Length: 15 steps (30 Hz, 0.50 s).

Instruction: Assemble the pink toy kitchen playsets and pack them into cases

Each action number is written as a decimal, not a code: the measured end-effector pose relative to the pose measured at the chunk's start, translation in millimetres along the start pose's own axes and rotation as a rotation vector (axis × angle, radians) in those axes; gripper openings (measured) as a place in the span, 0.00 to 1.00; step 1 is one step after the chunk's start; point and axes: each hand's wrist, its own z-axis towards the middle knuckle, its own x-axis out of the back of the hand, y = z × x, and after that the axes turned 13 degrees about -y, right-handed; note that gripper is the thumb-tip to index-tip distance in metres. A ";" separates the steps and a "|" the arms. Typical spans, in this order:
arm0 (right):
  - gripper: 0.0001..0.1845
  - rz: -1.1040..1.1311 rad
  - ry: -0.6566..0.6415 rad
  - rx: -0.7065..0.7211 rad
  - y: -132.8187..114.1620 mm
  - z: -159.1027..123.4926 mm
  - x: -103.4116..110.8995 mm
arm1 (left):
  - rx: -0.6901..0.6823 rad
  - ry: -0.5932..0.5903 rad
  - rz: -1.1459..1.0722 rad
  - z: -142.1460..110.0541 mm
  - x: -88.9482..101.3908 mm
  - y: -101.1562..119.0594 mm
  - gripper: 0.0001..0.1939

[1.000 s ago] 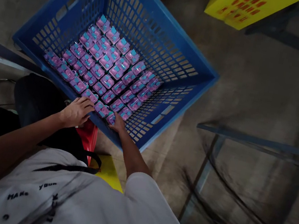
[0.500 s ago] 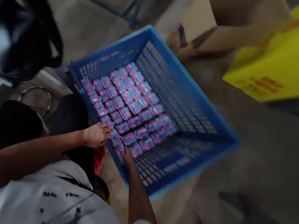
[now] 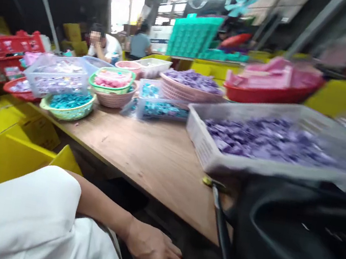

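Left hand (image 3: 156,254) is hanging low, back up, just off the front side of the tabletop (image 3: 143,146); fingers are bending loosely and pointing down. Palm and fingertips are hiding at the lower edge, so cannot tell whether it is gripping something. Right hand isn't showing.

Nearest thing: hammer-like tool (image 3: 222,223), its yellow-tipped head lying on the tabletop, dark handle running out past the front edge, to the right of the hand and apart from it. Black bag-like item (image 3: 294,240) is sitting just beside the handle, filling the right corner. Behind that, white tray (image 3: 206,160) is holding purple pieces (image 3: 268,139); farther left, pale green basket (image 3: 66,115) is holding teal pieces (image 3: 70,101).

Step in hand is looking like a lull in handling, view aiming along the tabletop; no contact with tool or trays is showing. Judging by position, any pick from here would be calling for raising the hand over the edge and spreading the fingers, clearing the jutting handle.

Two people, white top (image 3: 112,47) and blue top (image 3: 139,46), are sitting or standing farther back, well apart; posture is unclear.
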 end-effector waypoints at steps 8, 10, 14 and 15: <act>0.27 -0.094 -0.249 0.259 -75.6 144.8 -33.9 | 0.848 0.629 -0.161 -111.0 1.0 -38.4 0.23; 0.28 -0.096 -0.406 0.324 -92.0 176.7 -62.8 | 0.987 0.626 -0.094 -150.2 -0.7 -42.9 0.21; 0.28 -0.148 -0.558 0.464 -100.0 206.3 -108.1 | 1.063 0.591 -0.001 -203.7 -16.9 -48.4 0.20; 0.26 -0.159 -0.556 0.477 -99.6 207.6 -114.3 | 1.051 0.592 0.019 -208.6 -20.7 -49.7 0.21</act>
